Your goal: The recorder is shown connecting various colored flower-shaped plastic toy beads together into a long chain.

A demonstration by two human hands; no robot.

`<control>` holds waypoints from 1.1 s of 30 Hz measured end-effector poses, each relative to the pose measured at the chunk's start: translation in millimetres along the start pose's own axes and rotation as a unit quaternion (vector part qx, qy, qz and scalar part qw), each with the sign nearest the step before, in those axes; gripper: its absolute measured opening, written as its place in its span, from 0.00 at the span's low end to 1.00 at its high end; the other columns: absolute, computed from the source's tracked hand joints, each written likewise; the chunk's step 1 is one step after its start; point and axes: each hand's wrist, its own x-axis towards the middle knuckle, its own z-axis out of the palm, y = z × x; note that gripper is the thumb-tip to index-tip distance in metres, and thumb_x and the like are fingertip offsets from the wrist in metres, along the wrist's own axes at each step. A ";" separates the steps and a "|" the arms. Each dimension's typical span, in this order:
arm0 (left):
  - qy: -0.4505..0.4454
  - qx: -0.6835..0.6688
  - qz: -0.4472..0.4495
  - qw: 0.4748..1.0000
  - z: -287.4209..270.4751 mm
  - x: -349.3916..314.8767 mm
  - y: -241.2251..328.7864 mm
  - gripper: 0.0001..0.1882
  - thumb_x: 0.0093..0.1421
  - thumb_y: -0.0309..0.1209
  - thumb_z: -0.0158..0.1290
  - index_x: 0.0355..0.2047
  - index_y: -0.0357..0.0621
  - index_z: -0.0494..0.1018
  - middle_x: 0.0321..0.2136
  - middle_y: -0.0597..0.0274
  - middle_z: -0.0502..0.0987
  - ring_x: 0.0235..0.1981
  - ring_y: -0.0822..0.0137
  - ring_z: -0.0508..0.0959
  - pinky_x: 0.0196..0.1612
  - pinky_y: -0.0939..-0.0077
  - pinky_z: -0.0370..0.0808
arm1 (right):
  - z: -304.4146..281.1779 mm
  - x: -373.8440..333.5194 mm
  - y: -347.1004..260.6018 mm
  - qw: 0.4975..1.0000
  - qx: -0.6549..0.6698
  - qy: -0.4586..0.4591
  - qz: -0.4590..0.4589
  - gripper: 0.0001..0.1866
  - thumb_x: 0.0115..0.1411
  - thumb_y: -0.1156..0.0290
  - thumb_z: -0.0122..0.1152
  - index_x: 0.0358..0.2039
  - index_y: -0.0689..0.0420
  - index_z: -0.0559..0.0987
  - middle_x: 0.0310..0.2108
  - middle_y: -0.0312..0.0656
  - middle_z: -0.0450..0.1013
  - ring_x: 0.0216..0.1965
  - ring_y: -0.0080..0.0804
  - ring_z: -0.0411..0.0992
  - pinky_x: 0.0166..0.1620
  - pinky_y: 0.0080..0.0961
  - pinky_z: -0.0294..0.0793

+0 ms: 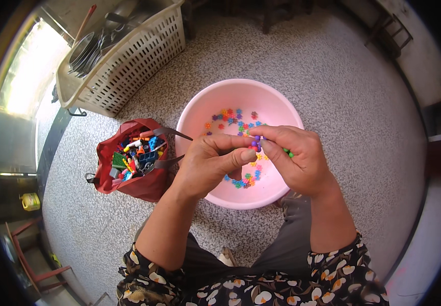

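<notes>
Over a pink basin point(230, 93), my left hand point(207, 162) and my right hand point(297, 159) meet, fingertips pinching a small purple knobbed plastic piece point(257, 143). A bit of reddish pink shows beside the purple at the left thumb tip; whether it is a separate piece I cannot tell. A green knobbed piece point(288, 152) sticks out from the curled fingers of my right hand. Many small flower-shaped pieces point(227, 114) in several colours lie on the basin's bottom, partly hidden by my hands.
Left of the basin stands a red bag point(151, 189) full of mixed toy bricks, its dark handles reaching toward the basin rim. Behind it is a cream plastic basket point(128, 61) holding pans. A red-brown chair frame point(36, 278) is at lower left. Speckled floor point(353, 102) surrounds everything.
</notes>
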 end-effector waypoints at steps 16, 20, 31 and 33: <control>-0.023 -0.185 0.008 0.983 3.6 1.4 1.8 0.13 0.55 0.32 0.52 0.38 0.38 0.71 0.26 0.62 0.74 0.21 0.75 0.72 0.23 0.84 0.69 | -2.7 2.2 1.3 0.845 0.451 0.032 0.286 0.13 0.54 0.76 0.48 0.41 0.65 0.69 0.25 0.37 0.68 0.22 0.22 0.66 0.27 0.19 0.68; -0.059 -0.265 0.014 0.962 -2.0 2.7 1.0 0.11 0.58 0.31 0.47 0.38 0.38 0.70 0.27 0.60 0.73 0.23 0.71 0.73 0.25 0.80 0.71 | -5.2 3.0 12.6 0.760 0.575 0.092 0.289 0.11 0.54 0.78 0.47 0.40 0.63 0.68 0.28 0.39 0.67 0.26 0.22 0.67 0.26 0.15 0.68; -0.062 -0.214 0.042 0.974 2.1 0.3 -2.9 0.14 0.59 0.33 0.46 0.41 0.37 0.69 0.29 0.55 0.74 0.26 0.65 0.74 0.30 0.75 0.72 | -6.1 -0.9 8.6 0.803 0.505 0.037 0.314 0.13 0.54 0.73 0.56 0.40 0.62 0.71 0.27 0.39 0.70 0.23 0.23 0.70 0.24 0.16 0.71; -0.063 -0.204 0.051 0.976 2.9 0.7 -2.8 0.14 0.58 0.33 0.46 0.41 0.38 0.69 0.29 0.55 0.74 0.27 0.65 0.74 0.30 0.74 0.72 | -6.0 -3.9 10.9 0.825 0.480 0.026 0.296 0.12 0.54 0.71 0.57 0.38 0.62 0.72 0.25 0.37 0.70 0.19 0.20 0.68 0.20 0.14 0.68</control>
